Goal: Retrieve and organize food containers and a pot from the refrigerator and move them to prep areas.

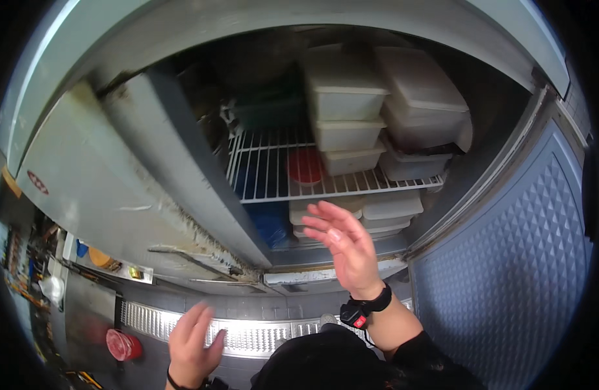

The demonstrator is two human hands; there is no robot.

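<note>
Before me a refrigerator cabinet stands open, with a white wire shelf (270,195) inside. My right hand (346,243) is raised in front of that shelf, holding nothing, its fingers apart. Lower and to the left, my left hand (194,343) hangs free above the floor with thumb and fingers spread. On the shelf's right half are stacks of lidded white plastic containers (350,105) and a greyish container (416,163). Below the shelf sit more lidded containers (389,209), partly behind my right hand, and something blue (270,224), perhaps a plastic bag. A red round item (305,168) shows through the wires.
The textured inner face of the open door (514,258) fills the right side. At left is a closed, worn cabinet door (109,195). A metal drain grate (251,336) crosses the floor, with a red bucket (123,345) near its left end.
</note>
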